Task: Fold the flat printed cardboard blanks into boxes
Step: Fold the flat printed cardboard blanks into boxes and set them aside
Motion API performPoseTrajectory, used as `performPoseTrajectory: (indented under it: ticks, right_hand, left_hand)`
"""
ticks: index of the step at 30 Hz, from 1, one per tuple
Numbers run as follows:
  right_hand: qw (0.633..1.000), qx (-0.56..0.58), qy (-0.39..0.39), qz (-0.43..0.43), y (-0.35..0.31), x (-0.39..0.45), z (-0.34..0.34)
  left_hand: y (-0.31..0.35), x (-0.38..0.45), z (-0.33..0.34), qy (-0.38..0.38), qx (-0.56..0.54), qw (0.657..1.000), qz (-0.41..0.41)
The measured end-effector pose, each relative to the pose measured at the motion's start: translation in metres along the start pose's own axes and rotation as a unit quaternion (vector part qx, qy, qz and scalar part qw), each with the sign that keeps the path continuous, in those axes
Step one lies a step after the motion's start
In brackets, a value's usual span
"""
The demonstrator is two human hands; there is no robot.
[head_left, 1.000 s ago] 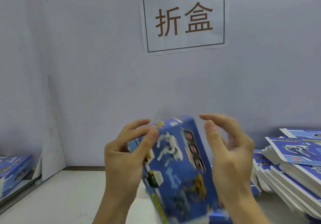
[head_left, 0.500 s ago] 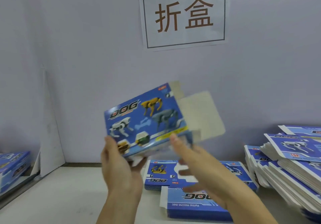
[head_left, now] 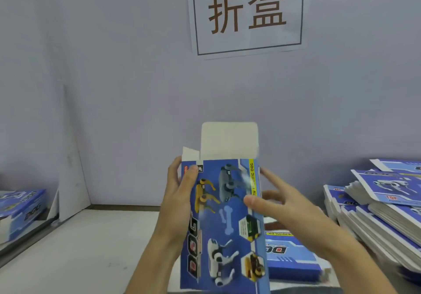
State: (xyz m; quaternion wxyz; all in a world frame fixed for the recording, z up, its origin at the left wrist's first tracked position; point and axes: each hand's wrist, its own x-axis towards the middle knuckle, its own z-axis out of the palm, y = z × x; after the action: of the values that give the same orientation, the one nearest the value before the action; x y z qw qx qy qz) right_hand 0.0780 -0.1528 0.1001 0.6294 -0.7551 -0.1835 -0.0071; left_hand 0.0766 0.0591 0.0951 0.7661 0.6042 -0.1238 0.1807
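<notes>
The blue printed box [head_left: 224, 223] stands upright above the table [head_left: 86, 255], its white top flap [head_left: 229, 139] open. The left hand [head_left: 180, 193] holds its left edge, thumb on the front and fingers curled behind. The right hand [head_left: 289, 211] touches the right edge with thumb, fingers nearly straight; flat blanks [head_left: 387, 202] are stacked at right.

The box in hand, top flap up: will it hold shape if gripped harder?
Probably not: the box looks like thin, hollow card. Its top flap stands unsupported, so it likely bends easily. The left hand grips only an edge, suggesting it is light.
</notes>
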Motion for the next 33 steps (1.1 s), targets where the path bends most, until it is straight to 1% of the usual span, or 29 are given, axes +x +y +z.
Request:
performPoseTrajectory:
  ticks: [1, 2, 4, 5, 7, 10, 12, 14, 17, 20, 21, 23, 24, 26, 28, 30, 33]
  right_hand:
    - [1.000, -0.010, -0.019, 0.012, 0.003, 0.000, 0.002]
    - [0.999, -0.019, -0.021, 0.016, 0.007, 0.001, 0.003]
    - [1.000, -0.022, -0.013, 0.018, 0.014, 0.003, 0.005]
    - [1.000, -0.003, -0.009, 0.016, 0.017, 0.004, 0.006]
    - [0.999, 0.046, 0.003, 0.003, 0.023, 0.006, 0.013]
    - [0.996, 0.069, 0.035, -0.044, 0.034, 0.013, 0.026]
    - [0.993, 0.100, 0.039, -0.054, 0.037, 0.014, 0.030]
    - [0.990, 0.126, 0.050, -0.044, 0.037, 0.013, 0.031]
    - [0.990, 0.095, 0.102, -0.033, 0.028, 0.013, 0.033]
    - [0.985, 0.088, 0.144, -0.022, 0.024, 0.017, 0.034]
    - [0.984, 0.092, 0.151, -0.016, 0.026, 0.018, 0.034]
    - [0.980, 0.125, 0.157, -0.008, 0.033, 0.022, 0.031]
    - [0.978, 0.142, 0.151, -0.007, 0.034, 0.023, 0.030]
    - [0.979, 0.163, 0.116, -0.027, 0.029, 0.023, 0.032]
    - [0.977, 0.177, 0.109, -0.052, 0.025, 0.019, 0.035]
    - [0.970, 0.192, 0.130, -0.069, 0.025, 0.016, 0.037]
    - [0.963, 0.216, 0.154, -0.057, 0.027, 0.011, 0.041]
  left_hand:
    - [0.001, 0.000, -0.002, -0.021, 0.000, 1.000, 0.004]
    - [0.001, 0.000, -0.002, -0.036, 0.008, 0.999, 0.006]
    - [-0.003, 0.001, -0.003, -0.053, 0.016, 0.998, 0.001]
    - [-0.007, 0.001, -0.001, -0.054, 0.018, 0.998, -0.008]
    - [-0.013, -0.002, 0.008, -0.032, 0.027, 0.999, -0.019]
    - [-0.026, -0.006, 0.022, 0.007, 0.039, 0.999, 0.005]
    - [-0.030, -0.009, 0.026, 0.029, 0.076, 0.997, 0.010]
    - [-0.031, -0.010, 0.027, 0.053, 0.097, 0.994, 0.013]
    - [-0.024, -0.009, 0.023, 0.054, 0.095, 0.994, 0.004]
    - [-0.019, -0.002, 0.017, 0.034, 0.120, 0.992, -0.009]
    - [-0.019, -0.001, 0.016, 0.024, 0.107, 0.994, -0.023]
    - [-0.016, -0.003, 0.017, 0.000, 0.049, 0.997, -0.062]
    - [-0.017, -0.004, 0.018, -0.010, 0.027, 0.997, -0.069]
    - [-0.019, -0.004, 0.019, -0.008, 0.012, 0.998, -0.053]
    - [-0.019, -0.005, 0.019, 0.019, -0.005, 0.999, -0.026]
    - [-0.021, -0.007, 0.020, 0.054, -0.047, 0.997, -0.014]
    - [-0.025, -0.009, 0.019, 0.093, -0.062, 0.994, -0.002]
